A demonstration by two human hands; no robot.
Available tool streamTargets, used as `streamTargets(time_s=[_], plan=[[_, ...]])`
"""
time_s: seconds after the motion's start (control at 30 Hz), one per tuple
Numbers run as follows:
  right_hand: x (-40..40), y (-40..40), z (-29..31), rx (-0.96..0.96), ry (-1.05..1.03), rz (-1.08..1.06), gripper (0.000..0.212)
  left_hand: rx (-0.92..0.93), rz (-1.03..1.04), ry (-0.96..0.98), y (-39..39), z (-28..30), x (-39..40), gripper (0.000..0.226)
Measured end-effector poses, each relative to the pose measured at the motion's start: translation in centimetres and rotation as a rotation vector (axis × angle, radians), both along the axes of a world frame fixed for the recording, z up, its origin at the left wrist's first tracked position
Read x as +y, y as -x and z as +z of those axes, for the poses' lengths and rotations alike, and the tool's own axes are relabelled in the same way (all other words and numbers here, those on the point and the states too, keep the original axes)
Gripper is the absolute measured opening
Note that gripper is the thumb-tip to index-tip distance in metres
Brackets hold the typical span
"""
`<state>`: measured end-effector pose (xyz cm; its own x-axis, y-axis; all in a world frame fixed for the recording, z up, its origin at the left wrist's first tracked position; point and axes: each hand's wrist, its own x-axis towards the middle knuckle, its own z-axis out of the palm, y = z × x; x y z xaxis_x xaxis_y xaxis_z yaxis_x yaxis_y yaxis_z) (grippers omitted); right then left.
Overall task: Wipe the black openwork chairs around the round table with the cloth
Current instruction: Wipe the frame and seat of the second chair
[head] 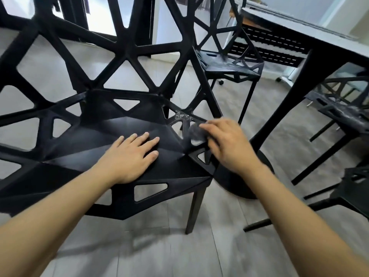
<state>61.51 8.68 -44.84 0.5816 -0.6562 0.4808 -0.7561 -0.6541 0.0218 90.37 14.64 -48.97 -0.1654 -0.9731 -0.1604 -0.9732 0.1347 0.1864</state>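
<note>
Head view: your left hand [132, 156] lies flat on the seat of the nearest black openwork chair [95, 144], palm down, fingers straight and slightly spread, grip released, holding nothing. Your right hand [229, 144] is at the seat's right edge, blurred, fingers curled over a small grey cloth [196, 133]; grip grasping the cloth, pressing it against the chair's side strut. Cloth sits just left of the right hand's fingertips, touching the openwork rim where seat meets the side panel. Whitish dusty patch [182, 114] on the strut just above the cloth.

Chair backrest of triangular cutouts rises behind the seat, filling the upper left. Second black openwork chair [229, 64] stands further back, near the surface's edge, seat looking dusty. Third chair [343, 108] at right, partly under the surface, also dusty on top. Part of a fourth chair [353, 188] at the lower right edge. Surface [299, 25] runs across the upper right, dark rim, its black leg [287, 100] slanting down to a round base [239, 176] just right of the near chair. Grey wood-plank floor [159, 252] below.
</note>
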Motion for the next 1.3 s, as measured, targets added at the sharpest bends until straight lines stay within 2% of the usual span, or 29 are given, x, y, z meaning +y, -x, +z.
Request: streamTargets(time_s=[0.13, 0.37, 0.47, 0.53, 0.6, 0.63, 0.67, 0.8, 0.93, 1.1, 1.17, 1.27, 1.3], plan=[[-1.8, 0.5, 0.2, -0.112, -0.009, -0.087, 0.036, 0.002, -0.006, -0.014, 0.0, 0.2, 0.4, 0.072], [6.3, -2.5, -2.2, -0.085, -0.220, 0.128, 0.039, 0.032, 0.011, -0.009, -0.1, 0.5, 0.8, 0.081], [3.1, -2.6, -1.5, 0.030, -0.135, 0.147, 0.036, 0.042, 0.014, 0.013, 0.0, 0.3, 0.8, 0.086], [-0.9, -3.4, -0.9, 0.048, -0.080, 0.029, 0.030, 0.049, 0.013, 0.010, 0.0, 0.3, 1.0, 0.092], [-3.7, -5.1, -0.1, 0.035, -0.126, -0.071, 0.025, 0.067, 0.022, 0.014, 0.1, 0.4, 1.0, 0.085], [-4.4, -6.0, 0.5, 0.021, -0.143, -0.054, 0.025, 0.078, 0.026, 0.018, 0.1, 0.6, 1.1, 0.081], [-5.1, -6.6, 1.5, -0.001, -0.119, -0.018, 0.026, 0.087, 0.026, 0.021, 0.1, 0.8, 1.1, 0.079], [-10.2, -5.9, 6.6, -0.141, 0.254, -0.015, 0.033, 0.115, 0.051, 0.035, 0.1, 0.7, 1.0, 0.077], [-14.3, -5.4, 5.2, 0.047, 0.195, -0.025, 0.022, 0.099, 0.076, 0.029, 0.2, 0.4, 0.8, 0.086], [-12.9, -5.1, 3.4, 0.295, 0.276, 0.006, 0.021, 0.067, 0.092, 0.014, 0.2, 0.8, 0.7, 0.091], [-11.9, -6.1, 2.3, 0.323, 0.262, 0.062, 0.021, 0.032, 0.113, 0.044, 0.3, 1.3, -0.1, 0.082], [-9.5, -8.4, -0.9, 0.284, 0.108, 0.126, 0.029, -0.025, 0.161, 0.173, -0.4, 1.5, -4.2, 0.048], [-8.8, -8.9, -1.7, 0.273, 0.060, 0.114, 0.033, -0.037, 0.197, 0.189, -1.2, 1.3, -5.5, 0.047]])
